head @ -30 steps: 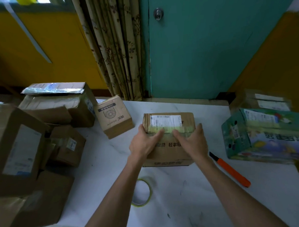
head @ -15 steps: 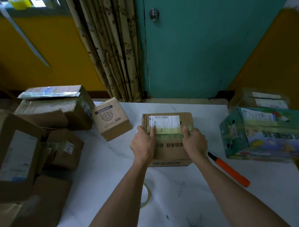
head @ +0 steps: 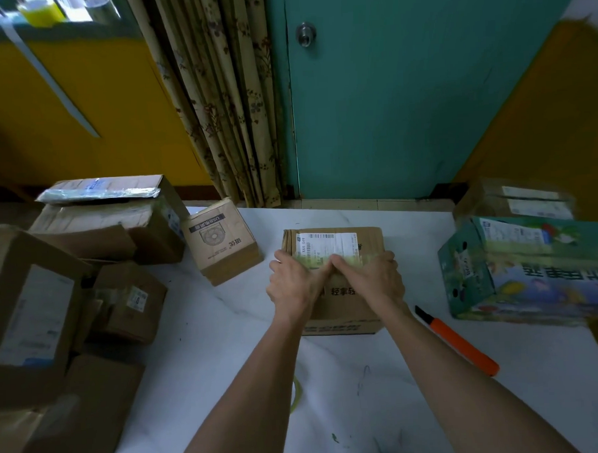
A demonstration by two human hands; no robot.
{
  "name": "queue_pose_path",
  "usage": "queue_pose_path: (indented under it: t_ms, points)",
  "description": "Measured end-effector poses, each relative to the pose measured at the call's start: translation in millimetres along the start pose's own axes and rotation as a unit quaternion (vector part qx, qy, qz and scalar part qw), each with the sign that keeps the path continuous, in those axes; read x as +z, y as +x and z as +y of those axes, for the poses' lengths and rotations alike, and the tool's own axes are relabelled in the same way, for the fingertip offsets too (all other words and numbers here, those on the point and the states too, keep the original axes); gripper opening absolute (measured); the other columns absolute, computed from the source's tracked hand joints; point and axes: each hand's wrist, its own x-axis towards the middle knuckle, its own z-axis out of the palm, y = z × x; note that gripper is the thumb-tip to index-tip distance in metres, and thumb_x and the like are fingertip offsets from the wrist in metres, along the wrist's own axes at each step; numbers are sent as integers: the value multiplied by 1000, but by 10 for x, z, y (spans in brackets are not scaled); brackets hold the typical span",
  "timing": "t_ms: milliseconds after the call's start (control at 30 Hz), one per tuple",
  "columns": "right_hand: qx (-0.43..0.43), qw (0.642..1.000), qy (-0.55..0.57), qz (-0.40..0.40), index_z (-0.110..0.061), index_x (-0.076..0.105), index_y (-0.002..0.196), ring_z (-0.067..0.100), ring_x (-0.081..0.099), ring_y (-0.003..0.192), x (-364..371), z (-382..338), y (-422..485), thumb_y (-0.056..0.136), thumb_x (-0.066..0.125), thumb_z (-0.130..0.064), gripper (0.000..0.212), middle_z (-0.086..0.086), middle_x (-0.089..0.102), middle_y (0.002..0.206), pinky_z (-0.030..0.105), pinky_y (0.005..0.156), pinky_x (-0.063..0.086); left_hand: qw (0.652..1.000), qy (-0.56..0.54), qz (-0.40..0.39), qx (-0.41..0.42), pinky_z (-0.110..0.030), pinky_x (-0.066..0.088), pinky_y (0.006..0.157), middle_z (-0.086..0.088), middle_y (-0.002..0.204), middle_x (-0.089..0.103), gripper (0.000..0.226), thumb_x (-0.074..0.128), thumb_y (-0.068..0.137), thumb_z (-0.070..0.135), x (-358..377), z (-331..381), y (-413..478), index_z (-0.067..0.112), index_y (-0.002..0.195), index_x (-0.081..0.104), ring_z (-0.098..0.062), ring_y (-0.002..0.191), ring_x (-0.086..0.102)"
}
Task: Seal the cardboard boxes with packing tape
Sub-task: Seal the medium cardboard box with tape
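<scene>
Head view, and both sets of fingers are down flat on the box top. The left hand [head: 293,284] has its fingers [head: 283,261] spread over the left end of a pale yellow-green tape strip [head: 355,257]. The right hand [head: 372,281] covers the right end the same way. The two hands meet tip to tip at the middle of the strip. Neither hand grips anything: palms down, fingers extended and pressing on the tape.

The strip runs side to side across the top of the cardboard box [head: 342,310], crossing the near edge of a white shipping label [head: 325,242]. The box sits square in the middle of the white table [head: 227,332], its printed front face toward the person. Both bare forearms reach in from the bottom of the frame.

Under the left forearm, a sliver of a yellow-green tape roll [head: 295,394] peeks out, lying flat on the table near the person. Right of the box, just beside the right forearm, an orange utility knife [head: 460,346] lies at an angle, its black tip pointing toward the box.

Further right stands a green printed carton [head: 532,271], with a brown box [head: 515,199] behind it. To the left, a small carton with a fan picture [head: 223,243] sits tilted, near the main box but apart from it. A pile of brown cartons [head: 37,306] crowds the left edge. Behind the table hang a floral curtain [head: 223,92] and a teal door [head: 421,84] with a round knob [head: 305,34].
</scene>
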Motion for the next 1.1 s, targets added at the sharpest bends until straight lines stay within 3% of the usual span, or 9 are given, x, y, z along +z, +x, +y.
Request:
queue_pose_path:
  t_ms: [133,333,433,500,633,733,833,933,1100]
  points:
    - [-15,999,8,38,-4,41,123,32,65,92,69,60,24,68,70,-75,94,13,62,113,31,63,46,999,-31,20,6,-42,49,78,-8,115,61,77,64,81,74,52,-46,55,15,121,36,-30,101,65]
    - [-64,991,50,108,-6,58,96,24,57,68,88,200,91,98,53,-44,38,6,63,81,27,52,35,996,-49,66,35,-38,42,71,-9,105,67,36,46,103,51,23,-113,93,17,109,39,-25,83,59]
    - [-93,983,76,137,-11,50,67,27,55,60,94,272,152,103,43,-25,39,1,51,60,29,55,34,994,-62,79,50,-39,45,72,-9,99,68,28,40,106,45,31,-146,107,17,107,42,-24,79,56]
    - [-97,982,73,143,-13,48,63,28,55,59,59,271,142,104,40,-21,43,0,48,57,30,56,35,991,-83,83,58,-40,49,73,-9,97,68,27,36,108,43,23,-174,125,17,107,45,-25,79,58]
    - [-75,994,54,52,-8,58,97,29,62,77,6,291,93,106,29,-42,45,9,64,84,35,64,48,997,-35,42,46,-43,52,83,-11,106,69,43,29,105,54,-34,-234,114,20,125,47,-31,89,63]
    - [-56,998,9,-22,-9,38,134,29,63,98,1,310,1,81,47,-81,90,8,60,115,33,71,48,999,16,-28,36,-49,48,93,-12,134,52,102,45,83,84,-14,-222,-24,20,156,12,-37,115,60]
    - [-62,997,20,-35,-11,30,139,30,61,108,-14,322,-20,59,63,-89,116,7,56,123,37,78,52,998,-31,-45,29,-53,46,99,-15,147,39,130,66,67,85,12,-217,-53,20,159,-1,-40,129,51]
    - [-65,995,45,-55,-10,36,134,27,61,106,-30,313,37,64,72,-77,104,6,59,122,36,77,53,997,-52,-24,44,-50,52,93,-11,134,52,121,74,67,78,43,-251,13,22,154,12,-36,119,58]
    - [-98,992,46,-70,-9,44,130,20,58,87,-100,357,49,90,63,-54,63,4,63,108,31,69,47,990,-98,-11,105,-37,53,78,-1,118,66,68,71,87,54,35,-326,44,22,135,36,-23,99,65]
